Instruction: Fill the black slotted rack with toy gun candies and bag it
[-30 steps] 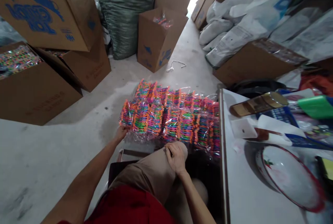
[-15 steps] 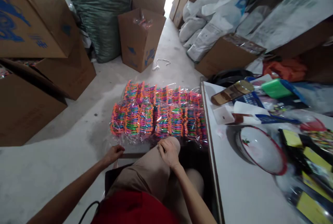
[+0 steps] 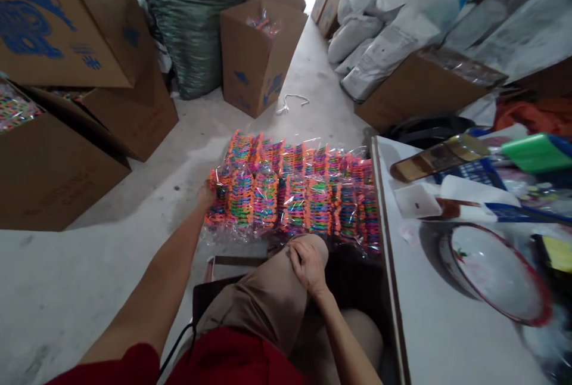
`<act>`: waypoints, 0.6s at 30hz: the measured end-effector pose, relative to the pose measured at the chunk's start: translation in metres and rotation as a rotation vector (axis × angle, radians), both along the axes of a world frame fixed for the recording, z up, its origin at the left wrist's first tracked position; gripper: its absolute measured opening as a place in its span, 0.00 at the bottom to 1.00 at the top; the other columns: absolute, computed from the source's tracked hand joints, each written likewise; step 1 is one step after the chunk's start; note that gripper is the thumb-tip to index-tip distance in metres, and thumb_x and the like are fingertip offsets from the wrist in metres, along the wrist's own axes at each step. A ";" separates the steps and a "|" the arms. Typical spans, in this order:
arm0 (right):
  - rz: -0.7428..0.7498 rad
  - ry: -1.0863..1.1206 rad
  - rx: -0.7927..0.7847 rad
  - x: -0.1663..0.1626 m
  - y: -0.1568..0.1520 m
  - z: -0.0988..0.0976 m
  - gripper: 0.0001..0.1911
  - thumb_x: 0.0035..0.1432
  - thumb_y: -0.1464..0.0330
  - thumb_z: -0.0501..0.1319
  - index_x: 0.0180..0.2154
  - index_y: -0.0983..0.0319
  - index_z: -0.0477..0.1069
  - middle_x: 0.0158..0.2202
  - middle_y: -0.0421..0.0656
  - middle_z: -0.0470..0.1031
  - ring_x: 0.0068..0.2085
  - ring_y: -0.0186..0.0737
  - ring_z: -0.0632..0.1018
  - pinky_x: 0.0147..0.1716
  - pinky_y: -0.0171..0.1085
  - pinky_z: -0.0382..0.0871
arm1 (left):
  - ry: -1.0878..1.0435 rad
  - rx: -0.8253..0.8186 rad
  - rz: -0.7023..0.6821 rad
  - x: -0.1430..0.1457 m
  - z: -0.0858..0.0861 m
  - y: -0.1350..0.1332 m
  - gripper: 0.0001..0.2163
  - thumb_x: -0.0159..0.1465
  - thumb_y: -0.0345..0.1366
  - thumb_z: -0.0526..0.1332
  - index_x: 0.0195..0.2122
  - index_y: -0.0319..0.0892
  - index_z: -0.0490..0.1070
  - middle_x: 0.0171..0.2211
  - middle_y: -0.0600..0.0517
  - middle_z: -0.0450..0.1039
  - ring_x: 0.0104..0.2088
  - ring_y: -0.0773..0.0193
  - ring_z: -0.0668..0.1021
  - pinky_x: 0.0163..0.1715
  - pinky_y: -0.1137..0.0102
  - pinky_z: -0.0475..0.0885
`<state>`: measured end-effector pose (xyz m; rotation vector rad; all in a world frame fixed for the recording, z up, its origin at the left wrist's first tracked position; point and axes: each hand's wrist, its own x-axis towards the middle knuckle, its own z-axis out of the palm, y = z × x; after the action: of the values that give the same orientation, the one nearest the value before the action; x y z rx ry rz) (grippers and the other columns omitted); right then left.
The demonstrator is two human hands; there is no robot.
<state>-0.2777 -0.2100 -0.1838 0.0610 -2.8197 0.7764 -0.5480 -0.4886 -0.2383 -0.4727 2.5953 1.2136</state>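
Rows of clear plastic packs of bright orange, pink and green items (image 3: 295, 194) lie on the concrete floor in front of my knee. My left hand (image 3: 207, 197) reaches out to the left end of the front row and touches the end pack; its fingers are mostly hidden behind the pack. On my bent knee rests my right hand (image 3: 307, 263), fingers curled loosely with nothing visible in them.
A white table (image 3: 429, 325) at the right carries a red-rimmed bowl (image 3: 496, 275), a green bottle (image 3: 536, 152) and other clutter. Cardboard boxes (image 3: 58, 164) stand at the left, another box (image 3: 259, 54) and a green sack (image 3: 192, 21) behind, white sacks (image 3: 393, 27) at back right.
My left hand drew back toward my knee half a second ago and has now reached forward again to the left end of the packs. The right hand stays on the knee.
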 end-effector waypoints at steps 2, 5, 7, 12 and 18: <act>-0.015 0.006 -0.013 0.000 0.000 -0.001 0.12 0.63 0.71 0.52 0.39 0.61 0.75 0.38 0.46 0.78 0.42 0.44 0.76 0.45 0.43 0.67 | -0.022 -0.043 -0.034 -0.002 -0.009 0.001 0.17 0.66 0.44 0.59 0.51 0.39 0.68 0.48 0.46 0.72 0.46 0.58 0.75 0.48 0.55 0.70; -0.041 0.005 -0.028 -0.001 0.001 0.000 0.12 0.63 0.71 0.53 0.38 0.61 0.75 0.37 0.46 0.78 0.41 0.44 0.76 0.45 0.44 0.68 | -0.041 -0.104 -0.094 -0.005 -0.014 -0.004 0.18 0.65 0.45 0.60 0.52 0.39 0.69 0.45 0.45 0.74 0.44 0.57 0.76 0.47 0.56 0.70; -0.042 -0.003 -0.040 -0.002 0.001 0.002 0.12 0.63 0.71 0.53 0.39 0.61 0.75 0.38 0.46 0.78 0.41 0.44 0.76 0.45 0.44 0.68 | -0.034 -0.134 -0.135 -0.007 -0.015 -0.008 0.19 0.64 0.45 0.61 0.51 0.39 0.71 0.42 0.43 0.76 0.44 0.54 0.77 0.45 0.58 0.69; -0.036 -0.016 -0.051 -0.003 0.000 0.003 0.12 0.63 0.71 0.53 0.39 0.61 0.75 0.38 0.46 0.78 0.42 0.44 0.76 0.47 0.43 0.67 | -0.018 -0.183 -0.209 -0.006 -0.014 -0.013 0.18 0.65 0.45 0.58 0.51 0.40 0.73 0.42 0.41 0.77 0.46 0.49 0.77 0.44 0.61 0.68; -0.005 -0.001 -0.037 -0.004 0.004 0.001 0.12 0.62 0.72 0.53 0.39 0.62 0.75 0.39 0.46 0.78 0.42 0.44 0.76 0.47 0.44 0.68 | -0.050 -0.241 -0.181 -0.004 -0.016 -0.016 0.19 0.67 0.45 0.56 0.54 0.39 0.67 0.44 0.46 0.74 0.42 0.59 0.77 0.45 0.58 0.72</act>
<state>-0.2820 -0.2062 -0.1826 0.0476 -2.8042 0.8272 -0.5519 -0.5043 -0.2540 -0.2979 2.6859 0.8260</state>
